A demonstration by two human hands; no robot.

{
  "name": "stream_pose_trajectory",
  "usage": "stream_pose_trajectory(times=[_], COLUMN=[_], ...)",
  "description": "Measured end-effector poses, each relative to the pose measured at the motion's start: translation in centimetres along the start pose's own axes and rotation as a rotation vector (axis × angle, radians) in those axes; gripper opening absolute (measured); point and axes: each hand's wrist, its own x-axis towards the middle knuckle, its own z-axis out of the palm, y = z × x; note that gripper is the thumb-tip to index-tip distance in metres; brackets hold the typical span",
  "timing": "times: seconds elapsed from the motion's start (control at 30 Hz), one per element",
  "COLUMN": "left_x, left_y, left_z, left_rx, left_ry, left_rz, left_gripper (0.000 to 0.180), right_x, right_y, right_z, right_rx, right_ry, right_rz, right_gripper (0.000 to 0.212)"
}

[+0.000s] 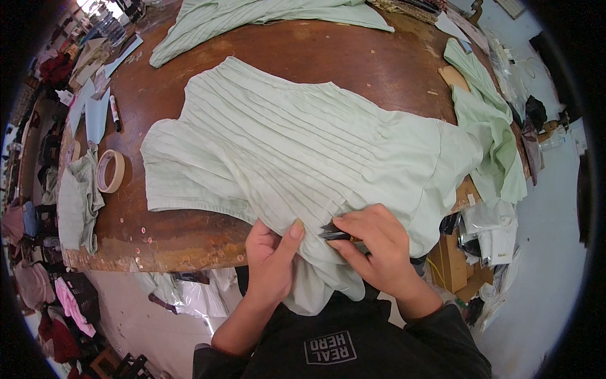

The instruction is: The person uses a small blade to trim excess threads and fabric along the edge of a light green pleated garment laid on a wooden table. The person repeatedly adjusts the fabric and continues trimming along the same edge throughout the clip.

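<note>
A pale green garment with rows of narrow pleats [284, 136] is spread over the brown table, its near part hanging over the front edge toward my body. My left hand [273, 256] pinches the cloth at that edge, thumb on top and the fingers partly hidden. In my right hand [379, 246] is a small pair of dark thread snips [333, 232], its blades pointing left, right at the pleated cloth beside my left thumb. Whether the tips touch a thread is too small to tell.
The wooden table [170, 243] carries a roll of masking tape [111, 171], a marker [115, 114] and a folded pale cloth [82, 201] at left. More green pieces lie at the far edge [265, 20] and right [483, 120]. A cardboard box [449, 262] stands below the right edge.
</note>
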Motion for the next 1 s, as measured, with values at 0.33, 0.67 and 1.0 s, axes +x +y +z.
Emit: stream_pose_trajectory(times=[0.33, 0.67, 1.0], left_x=[-0.01, 0.11, -0.03], left_y=[0.03, -0.28, -0.27], left_z=[0.18, -0.14, 0.14], left_rx=[-0.087, -0.019, -0.051], left_ry=[-0.029, -0.039, -0.057], left_rz=[0.012, -0.009, 0.034], left_gripper=[0.031, 0.037, 0.033], right_x=[0.28, 0.46, 0.86], right_y=[0.03, -0.25, -0.12], right_z=[-0.24, -0.32, -0.91], right_rx=[-0.039, -0.023, -0.016], right_ry=[0.011, -0.008, -0.047], right_rz=[-0.041, 0.001, -0.002], right_gripper=[0.032, 0.032, 0.033])
